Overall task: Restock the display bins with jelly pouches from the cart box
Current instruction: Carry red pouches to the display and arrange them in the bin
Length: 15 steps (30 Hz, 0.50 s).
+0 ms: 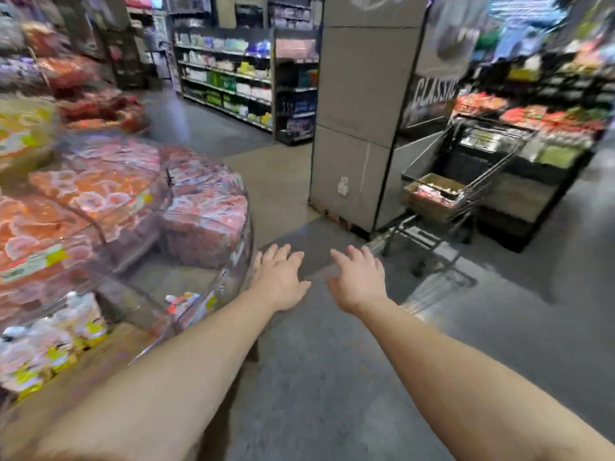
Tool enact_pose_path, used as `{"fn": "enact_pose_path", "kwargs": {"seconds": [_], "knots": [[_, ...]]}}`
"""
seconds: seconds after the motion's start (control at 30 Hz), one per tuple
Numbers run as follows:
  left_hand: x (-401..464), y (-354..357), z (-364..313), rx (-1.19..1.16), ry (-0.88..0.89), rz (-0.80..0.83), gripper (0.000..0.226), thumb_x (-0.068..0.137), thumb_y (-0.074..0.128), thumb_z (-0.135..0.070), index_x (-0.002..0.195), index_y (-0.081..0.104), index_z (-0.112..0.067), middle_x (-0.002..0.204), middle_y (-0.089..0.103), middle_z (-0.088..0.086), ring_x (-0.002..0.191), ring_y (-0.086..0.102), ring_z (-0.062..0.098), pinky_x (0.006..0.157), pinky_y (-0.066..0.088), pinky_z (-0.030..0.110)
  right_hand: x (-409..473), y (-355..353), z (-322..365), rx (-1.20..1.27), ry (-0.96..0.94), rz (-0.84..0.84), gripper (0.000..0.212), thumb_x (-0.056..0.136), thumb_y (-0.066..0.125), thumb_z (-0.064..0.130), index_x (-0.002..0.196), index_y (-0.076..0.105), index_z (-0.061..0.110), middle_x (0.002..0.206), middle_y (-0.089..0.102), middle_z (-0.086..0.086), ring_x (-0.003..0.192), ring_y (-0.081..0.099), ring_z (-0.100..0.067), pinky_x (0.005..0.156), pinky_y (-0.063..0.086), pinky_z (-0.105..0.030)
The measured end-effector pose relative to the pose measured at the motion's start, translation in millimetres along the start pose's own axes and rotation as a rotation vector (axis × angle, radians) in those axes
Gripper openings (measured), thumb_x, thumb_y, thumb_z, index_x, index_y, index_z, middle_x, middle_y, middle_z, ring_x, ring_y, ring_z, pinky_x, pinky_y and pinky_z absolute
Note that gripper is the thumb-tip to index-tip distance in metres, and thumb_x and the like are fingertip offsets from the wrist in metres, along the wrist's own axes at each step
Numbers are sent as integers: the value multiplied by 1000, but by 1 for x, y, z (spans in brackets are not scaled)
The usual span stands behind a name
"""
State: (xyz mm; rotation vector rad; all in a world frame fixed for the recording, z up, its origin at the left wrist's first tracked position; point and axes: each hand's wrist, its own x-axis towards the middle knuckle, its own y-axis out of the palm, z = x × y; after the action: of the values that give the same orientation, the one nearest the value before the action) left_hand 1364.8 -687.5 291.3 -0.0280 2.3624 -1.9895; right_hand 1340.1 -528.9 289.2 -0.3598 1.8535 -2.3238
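Jelly pouches [100,191] fill the clear, curved display bins [233,261] at the left, stacked in orange and pink piles, with white-and-yellow packs [50,347] in a nearer compartment low in the corner; one front compartment looks almost bare, with only a pouch or two at its bottom. Just right of the bin's rounded wall, the left hand [281,281] reaches forward over the grey floor [332,377], palm down, fingers loosely spread and holding nothing. Beside it the right hand [357,281] stretches out the same way — open, fingers apart, empty. Beyond the hands stands a grey pillar [352,111]. Further right, well apart from both hands, a wire cart [479,194] carries an open cardboard box [432,194] with pinkish packs inside — too blurred to read.
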Motion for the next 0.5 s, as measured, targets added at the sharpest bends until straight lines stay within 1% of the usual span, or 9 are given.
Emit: {"fn": "enact_pose_path", "kwargs": {"seconds": [0.1,0.2,0.27,0.33,0.43,0.5], "knots": [[50,20,-45,13,90,27,68,92,47,-52,150,23,-27,161,15,3,148,8,26,120,4,45,19,1,-57,-32,118,19,59,93,47,43,148,29,32,156,26,-7,146,13,-30,116,15,-45],[106,38,-81,25,166,65,66,93,44,-53,150,22,-27,161,14,4,148,8,27,120,5,47,52,5,-106,-30,219,53,58,94,46,45,148,29,31,157,23,-9,146,10,-32,117,11,-48],[148,45,-99,12,207,81,67,94,44,-52,151,22,-25,161,15,4,148,9,27,120,5,47,82,7,-132,-30,263,58,58,95,46,42,148,28,31,157,21,-9,147,8,-33,118,10,-49],[193,47,-112,9,241,92,68,94,45,-51,151,21,-24,161,15,4,148,9,28,120,5,47,118,10,-155,-23,307,58,58,95,47,40,149,27,31,157,22,-8,147,9,-33,118,11,-49],[264,43,-130,-2,284,126,70,94,48,-49,152,18,-23,161,14,4,148,8,29,120,4,47,177,6,-182,-20,355,61,57,94,49,39,147,31,30,155,26,-8,145,13,-32,118,14,-48],[312,37,-143,-2,327,107,70,93,48,-49,152,19,-24,160,15,3,147,9,29,120,5,47,218,1,-201,-19,378,36,56,93,50,37,146,32,30,153,29,-7,144,16,-31,117,15,-46]]}}
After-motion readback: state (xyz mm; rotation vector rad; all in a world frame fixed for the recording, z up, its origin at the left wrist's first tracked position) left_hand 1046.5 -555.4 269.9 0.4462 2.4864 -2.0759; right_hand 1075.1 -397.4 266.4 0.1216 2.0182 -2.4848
